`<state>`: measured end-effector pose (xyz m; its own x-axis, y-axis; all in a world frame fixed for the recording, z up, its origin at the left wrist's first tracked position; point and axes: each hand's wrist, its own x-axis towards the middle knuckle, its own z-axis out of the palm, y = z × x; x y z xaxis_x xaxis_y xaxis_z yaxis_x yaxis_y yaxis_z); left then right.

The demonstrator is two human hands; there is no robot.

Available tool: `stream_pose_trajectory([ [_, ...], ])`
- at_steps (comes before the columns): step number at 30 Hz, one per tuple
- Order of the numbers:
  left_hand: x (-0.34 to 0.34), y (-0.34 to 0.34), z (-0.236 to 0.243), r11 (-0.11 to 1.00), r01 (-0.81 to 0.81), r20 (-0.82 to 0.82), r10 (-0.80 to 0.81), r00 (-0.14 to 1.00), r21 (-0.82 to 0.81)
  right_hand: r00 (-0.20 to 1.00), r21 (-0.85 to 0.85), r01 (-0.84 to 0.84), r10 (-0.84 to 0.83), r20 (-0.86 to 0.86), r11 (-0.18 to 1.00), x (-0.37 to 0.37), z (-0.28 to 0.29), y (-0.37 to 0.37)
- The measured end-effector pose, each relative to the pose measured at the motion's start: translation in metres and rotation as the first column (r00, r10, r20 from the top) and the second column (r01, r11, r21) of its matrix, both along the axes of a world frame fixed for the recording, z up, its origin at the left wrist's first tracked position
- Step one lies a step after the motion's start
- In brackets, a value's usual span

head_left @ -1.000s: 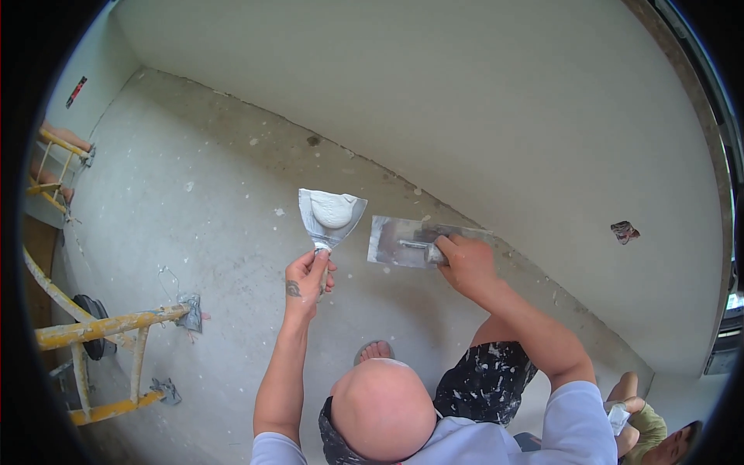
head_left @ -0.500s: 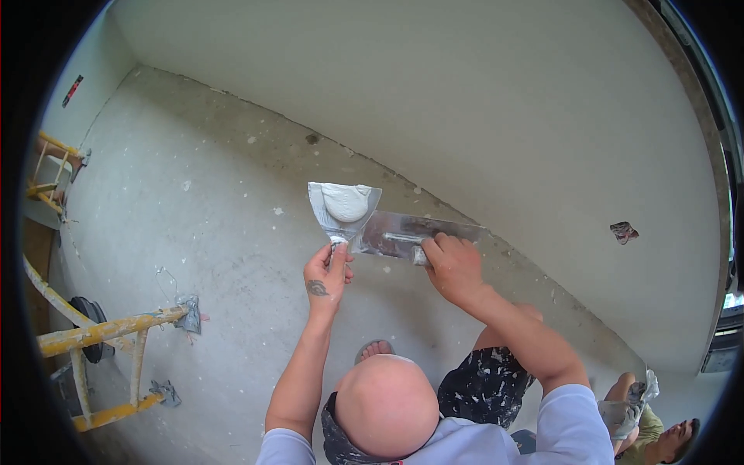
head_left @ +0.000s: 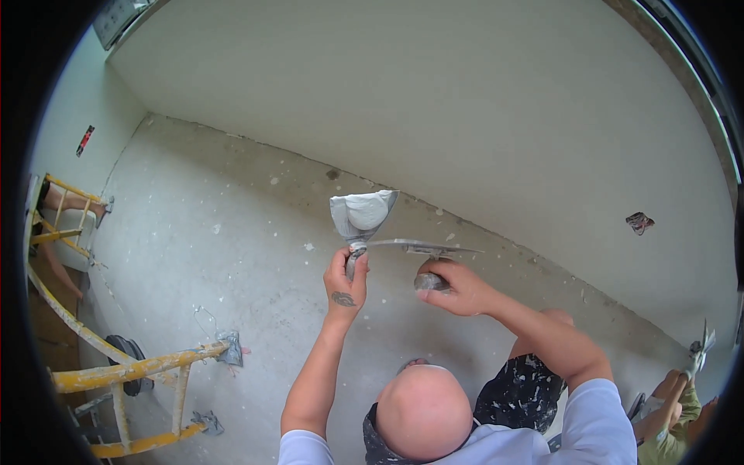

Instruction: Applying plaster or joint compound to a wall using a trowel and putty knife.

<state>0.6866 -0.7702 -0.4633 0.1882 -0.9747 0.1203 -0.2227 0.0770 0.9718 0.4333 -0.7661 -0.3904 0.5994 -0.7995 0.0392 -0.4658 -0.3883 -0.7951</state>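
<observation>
While the white paste [head_left: 368,210] sits as a mound on the blade of the putty knife [head_left: 343,219], just above the view's centre, the fingers of the left hand [head_left: 345,285] are closed on that knife's handle. Trowel [head_left: 422,247] at 4 o'clock from the knife, blade seen nearly edge-on; fingers of the right hand [head_left: 461,288] wrapped around its grip. Trowel's near end lies close to the knife's neck; contact cannot be told.

Surroundings, clock read from view centre: pale wall [head_left: 434,101] from 11 to 3, with a ragged hole [head_left: 639,223] at 3. Speckled floor [head_left: 256,256] below the tools. Yellow ladder [head_left: 147,373] at 8, feet wrapped, standing on the floor; black round object [head_left: 130,366] partly behind its rail. Second yellow ladder [head_left: 68,236] at 9, a person's bare leg [head_left: 71,200] beside it. Co-worker [head_left: 674,415] at 4. Wearer's bare knee [head_left: 425,411] near 5:30 blocks part of the floor.

Versus 0.5 s earlier: trowel has turned from face-on to edge-on; paste remains on the knife; the wearer's foot is now mostly hidden.
</observation>
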Motion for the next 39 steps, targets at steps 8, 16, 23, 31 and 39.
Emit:
stream_pose_trajectory([
  [8, 0.012, -0.016, 0.059, 0.763, 0.417, 0.371, -0.249, 0.895, -0.494, 0.984, 0.022, -0.172, 0.173, -0.044, 0.985, 0.003, 0.029, -0.009],
  [16, 0.018, -0.028, -0.001, 0.885, 0.270, 0.501, -0.050, 0.864, -0.378, 0.996, -0.209, 0.036, -0.052, -0.074, 0.977, -0.062, 0.034, 0.011],
  [23, -0.030, 0.022, -0.111, 0.993, 0.100, 0.232, -0.112, 0.966, 0.062, 0.867, -0.742, 0.301, -0.496, -0.050, 0.599, -0.189, 0.022, 0.000],
  [31, -0.093, -0.022, -0.186, 0.931, 0.281, 0.032, -0.296, 0.955, 0.233, 0.497, -0.400, 0.784, -0.866, -0.051, 0.474, -0.350, -0.117, 0.100],
  [39, -0.116, -0.040, -0.180, 0.826, 0.189, 0.026, -0.239, 0.971, 0.531, 0.181, -0.326, 0.906, -0.944, -0.275, 0.269, -0.502, -0.255, 0.244],
])
